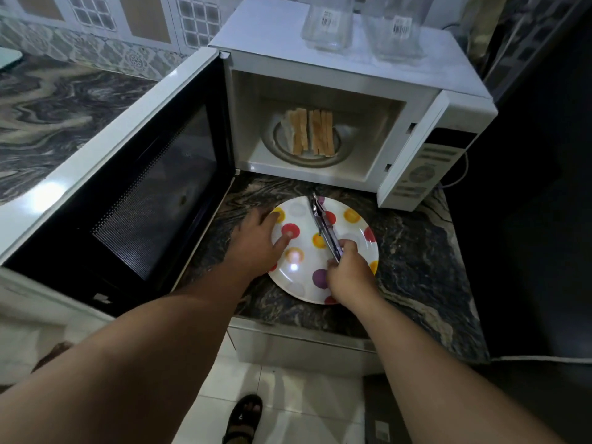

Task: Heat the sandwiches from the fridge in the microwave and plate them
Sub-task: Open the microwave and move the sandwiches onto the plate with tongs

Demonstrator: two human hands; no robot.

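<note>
Head view: dark marbled counter (pixel 416 251) bears plate (pixel 352 229) before open microwave (pixel 352 75).

2 glass jars (pixel 362 24) cut off at top; sandwich filling unclear.

The sandwiches (pixel 309 131), pale bread slices standing on edge in a row, sit on the turntable inside the white microwave (pixel 352 100), whose door (pixel 128 174) hangs wide open, beyond both hands. The white spotted plate (pixel 349 225) lies flat under the left hand (pixel 259 241) and right hand (pixel 349 274), metal tongs (pixel 323 225) gripped in the right.
</note>
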